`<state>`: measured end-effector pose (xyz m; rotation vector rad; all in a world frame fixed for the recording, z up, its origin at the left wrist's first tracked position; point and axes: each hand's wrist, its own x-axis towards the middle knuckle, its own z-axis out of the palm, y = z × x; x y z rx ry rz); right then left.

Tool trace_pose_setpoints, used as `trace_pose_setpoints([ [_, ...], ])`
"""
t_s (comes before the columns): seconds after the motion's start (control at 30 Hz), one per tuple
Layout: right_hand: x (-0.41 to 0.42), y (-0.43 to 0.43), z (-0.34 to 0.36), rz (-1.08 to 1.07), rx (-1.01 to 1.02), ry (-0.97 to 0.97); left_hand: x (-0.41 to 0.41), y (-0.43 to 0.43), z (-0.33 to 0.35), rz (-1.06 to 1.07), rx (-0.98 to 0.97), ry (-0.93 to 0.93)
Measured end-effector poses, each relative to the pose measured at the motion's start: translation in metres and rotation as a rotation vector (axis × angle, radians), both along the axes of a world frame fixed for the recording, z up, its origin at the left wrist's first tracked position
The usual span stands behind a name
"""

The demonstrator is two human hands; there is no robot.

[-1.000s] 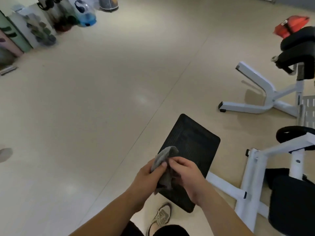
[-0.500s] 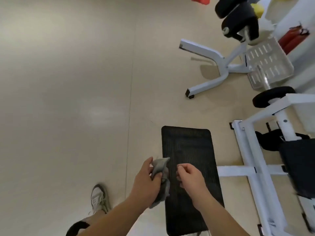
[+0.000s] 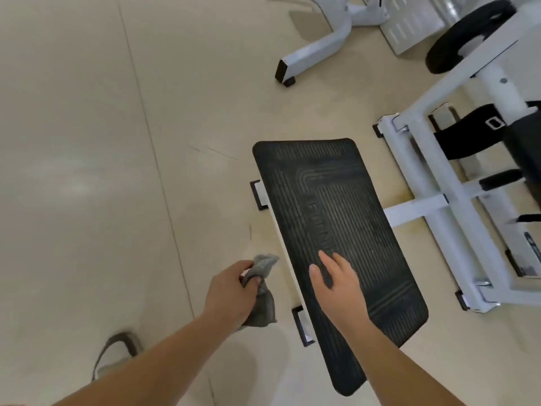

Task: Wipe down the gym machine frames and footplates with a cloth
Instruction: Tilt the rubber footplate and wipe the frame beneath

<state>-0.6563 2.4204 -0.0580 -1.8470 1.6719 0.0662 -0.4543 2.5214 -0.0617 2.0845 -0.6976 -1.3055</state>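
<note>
The left hand [image 3: 231, 291], low and a little left of centre, is gripping a bunched grey cloth [image 3: 263, 309]. Its fingers are curled right round the wad, so one tuft is sticking out above the knuckles and the rest is hanging below the palm. The cloth is sitting over bare floor [image 3: 87, 171], just beside the left edge of the black ribbed footplate [image 3: 336, 200] and not touching it. The right hand [image 3: 336, 279] is holding nothing; its fingers are lying fairly straight, palm down, over the lower middle of the plate, though I cannot tell whether they are pressing on the rubber or hovering just above it. The plate is looking dull and greyish in patches, with no damp streak that I can make out, so I am judging that its wiping is only about to start. Further out, the white frame [image 3: 456, 218] at the right and the white leg of a second machine [image 3: 316, 51] at the top centre are giving no sign of a wipe either way. By my reckoning nearly all of the job is lying ahead.
</note>
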Motion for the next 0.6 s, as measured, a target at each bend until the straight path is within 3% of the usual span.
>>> trace_pose_setpoints([
  [0.1,-0.023,0.012,-0.068,0.061,-0.098,0.028,-0.026,-0.013,-0.094,-0.043,-0.05,0.007],
  [0.3,-0.048,0.034,-0.143,0.177,-0.526,0.077,-0.092,-0.051,-0.23,0.04,-0.223,0.135],
  [0.5,-0.041,0.026,-0.151,0.13,-0.614,0.02,-0.143,-0.042,-0.274,0.284,-0.344,0.324],
  [0.6,-0.042,0.026,-0.158,-0.005,-0.556,-0.008,-0.171,-0.037,-0.279,0.3,-0.324,0.467],
])
